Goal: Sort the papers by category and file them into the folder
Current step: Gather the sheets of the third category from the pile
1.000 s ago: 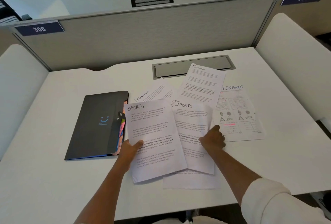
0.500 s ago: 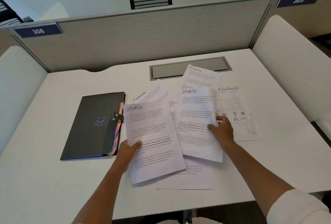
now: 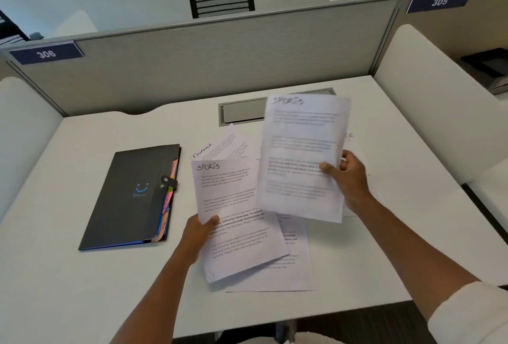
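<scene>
Grey folder (image 3: 132,198) beside scattered papers (image 3: 220,148)

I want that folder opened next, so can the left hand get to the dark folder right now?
Probably not at once: the left hand grips a SPORTS sheet, so its grip is taken. The dark folder lies closed just to its left with bare desk between, so once the sheet is set down the way looks free.

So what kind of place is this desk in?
Probably a shared office or study hall: a grey divider panel fences the white desk, numbered plates 306 and 305 mark the seats.
</scene>
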A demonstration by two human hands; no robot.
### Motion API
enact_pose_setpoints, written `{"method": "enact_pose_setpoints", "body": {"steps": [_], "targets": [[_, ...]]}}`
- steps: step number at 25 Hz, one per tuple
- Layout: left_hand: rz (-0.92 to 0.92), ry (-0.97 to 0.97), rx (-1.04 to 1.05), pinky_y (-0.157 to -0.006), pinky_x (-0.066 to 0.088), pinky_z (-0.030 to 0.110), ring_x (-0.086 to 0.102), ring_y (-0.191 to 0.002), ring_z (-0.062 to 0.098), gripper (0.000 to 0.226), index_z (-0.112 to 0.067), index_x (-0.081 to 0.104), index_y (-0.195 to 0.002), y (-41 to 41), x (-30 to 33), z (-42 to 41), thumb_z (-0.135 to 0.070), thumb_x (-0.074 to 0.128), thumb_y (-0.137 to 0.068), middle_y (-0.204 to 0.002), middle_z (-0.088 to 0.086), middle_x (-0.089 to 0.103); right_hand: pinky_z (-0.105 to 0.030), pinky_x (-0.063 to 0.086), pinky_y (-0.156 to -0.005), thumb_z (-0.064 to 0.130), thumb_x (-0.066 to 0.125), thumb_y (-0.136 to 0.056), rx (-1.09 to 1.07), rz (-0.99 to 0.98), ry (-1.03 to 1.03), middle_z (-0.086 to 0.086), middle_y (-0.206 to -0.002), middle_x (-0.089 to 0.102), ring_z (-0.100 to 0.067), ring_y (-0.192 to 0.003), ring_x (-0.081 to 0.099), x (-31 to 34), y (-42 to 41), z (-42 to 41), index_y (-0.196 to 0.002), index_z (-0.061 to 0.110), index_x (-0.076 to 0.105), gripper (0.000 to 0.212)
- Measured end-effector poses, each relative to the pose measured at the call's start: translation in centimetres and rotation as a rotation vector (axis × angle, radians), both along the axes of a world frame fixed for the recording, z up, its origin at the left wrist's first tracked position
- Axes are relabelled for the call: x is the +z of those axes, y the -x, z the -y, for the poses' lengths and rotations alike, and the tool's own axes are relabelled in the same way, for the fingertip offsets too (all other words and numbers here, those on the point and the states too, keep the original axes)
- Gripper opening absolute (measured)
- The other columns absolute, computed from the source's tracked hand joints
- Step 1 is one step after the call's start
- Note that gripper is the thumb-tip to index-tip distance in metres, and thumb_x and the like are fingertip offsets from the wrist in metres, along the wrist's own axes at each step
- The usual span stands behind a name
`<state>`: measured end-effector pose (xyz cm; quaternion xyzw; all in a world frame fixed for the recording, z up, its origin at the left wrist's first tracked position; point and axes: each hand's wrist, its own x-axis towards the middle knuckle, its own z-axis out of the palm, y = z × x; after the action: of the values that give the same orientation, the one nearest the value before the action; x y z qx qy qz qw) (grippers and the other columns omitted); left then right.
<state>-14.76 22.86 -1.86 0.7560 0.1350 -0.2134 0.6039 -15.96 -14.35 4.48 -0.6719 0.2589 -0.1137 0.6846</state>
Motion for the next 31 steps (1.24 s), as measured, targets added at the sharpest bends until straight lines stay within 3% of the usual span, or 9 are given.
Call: {"method": "enact_pose_setpoints", "body": {"steps": [4, 7, 13, 17, 21, 24, 27, 29, 31], "targets": [[0.010, 0.044, -0.003, -0.082, 0.059, 0.049, 0.074, -0.088, 0.029, 0.030, -0.011, 0.064, -0.114, -0.2, 0.9, 2.5, -0.032, 0.062, -0.093, -0.102, 0.010, 0.075, -0.034, 0.060, -0.069, 0.014, 0.084, -0.071, 0.216, -0.112, -0.047, -0.005, -0.103, 0.074, -0.021, -0.084, 0.074, -2.2, 1.1, -2.1, -0.105, 0.012, 0.064, 0.040], [0.013, 0.092, -0.006, -0.081, 0.059, 0.049, 0.074, -0.087, 0.030, 0.031, -0.012, 0.065, -0.110, -0.3, 1.8, 4.5, -0.038, 0.057, -0.094, -0.100, 0.009, 0.076, -0.029, 0.058, -0.071, 0.017, 0.084, -0.074, 0.282, -0.171, 0.070, 0.000, -0.103, 0.074, -0.014, -0.086, 0.071, -4.3, 2.2, -4.1, -0.100, 0.018, 0.066, 0.032], [0.011, 0.184, -0.030, -0.074, 0.061, 0.042, 0.075, -0.087, 0.027, 0.030, -0.016, 0.065, -0.110, 0.3, 2.9, 6.6, -0.040, 0.062, -0.092, -0.100, 0.004, 0.077, -0.030, 0.056, -0.076, 0.024, 0.081, -0.076, 0.296, -0.217, 0.177, 0.003, -0.104, 0.071, -0.018, -0.091, 0.068, -5.0, 2.6, -5.5, -0.108, 0.017, 0.065, 0.036], [0.025, 0.186, -0.109, -0.081, 0.060, 0.045, 0.074, -0.094, 0.028, 0.050, -0.014, 0.066, -0.115, 0.5, 2.9, 7.0, -0.040, 0.077, -0.074, -0.106, 0.005, 0.076, -0.033, 0.057, -0.080, 0.024, 0.080, -0.077, 0.328, -0.190, 0.155, 0.004, -0.105, 0.072, -0.015, -0.093, 0.069, -4.4, 2.4, -5.7, -0.110, 0.018, 0.066, 0.037], [0.057, 0.160, -0.132, -0.084, 0.059, 0.049, 0.074, -0.093, 0.028, 0.047, -0.015, 0.066, -0.115, 0.1, 3.2, 7.6, -0.039, 0.076, -0.076, -0.105, 0.005, 0.076, -0.030, 0.056, -0.080, 0.021, 0.078, -0.079, 0.315, -0.168, 0.218, 0.005, -0.109, 0.071, -0.015, -0.096, 0.068, -3.5, 2.2, -5.3, -0.113, 0.018, 0.065, 0.037], [0.100, 0.183, -0.169, -0.084, 0.059, 0.049, 0.074, -0.093, 0.028, 0.047, -0.013, 0.067, -0.115, -0.3, 4.3, 8.0, -0.039, 0.074, -0.077, -0.105, 0.007, 0.076, -0.033, 0.054, -0.082, 0.026, 0.081, -0.076, 0.256, -0.184, 0.273, 0.007, -0.116, 0.063, -0.016, -0.102, 0.061, -2.8, 2.0, -4.2, -0.121, 0.024, 0.058, 0.050], [0.149, 0.233, -0.194, -0.084, 0.058, 0.049, 0.072, -0.098, 0.031, 0.045, -0.012, 0.066, -0.115, -0.6, 5.5, 8.0, -0.038, 0.072, -0.079, -0.108, 0.009, 0.075, -0.045, 0.054, -0.092, 0.033, 0.085, -0.070, 0.290, -0.186, 0.066, 0.006, -0.128, 0.058, -0.021, -0.110, 0.059, -2.1, 1.6, -3.2, -0.132, 0.026, 0.047, 0.073], [0.194, 0.271, -0.175, -0.084, 0.058, 0.051, 0.072, -0.099, 0.031, 0.057, -0.013, 0.065, -0.117, -0.7, 6.6, 8.1, -0.046, 0.077, -0.073, -0.111, 0.009, 0.074, -0.046, 0.056, -0.091, 0.022, 0.082, -0.076, 0.351, -0.123, -0.047, 0.000, -0.122, 0.067, -0.024, -0.106, 0.067, -1.3, 1.4, -3.0, -0.127, 0.018, 0.053, 0.059], [0.244, 0.280, -0.164, -0.082, 0.059, 0.051, 0.071, -0.101, 0.030, 0.061, -0.017, 0.065, -0.118, -0.9, 7.1, 8.2, -0.051, 0.079, -0.069, -0.113, 0.007, 0.073, -0.039, 0.059, -0.084, 0.012, 0.075, -0.082, 0.365, -0.049, -0.012, -0.002, -0.109, 0.073, -0.025, -0.099, 0.070, 0.0, 1.4, -3.6, -0.114, 0.015, 0.064, 0.034]]}}
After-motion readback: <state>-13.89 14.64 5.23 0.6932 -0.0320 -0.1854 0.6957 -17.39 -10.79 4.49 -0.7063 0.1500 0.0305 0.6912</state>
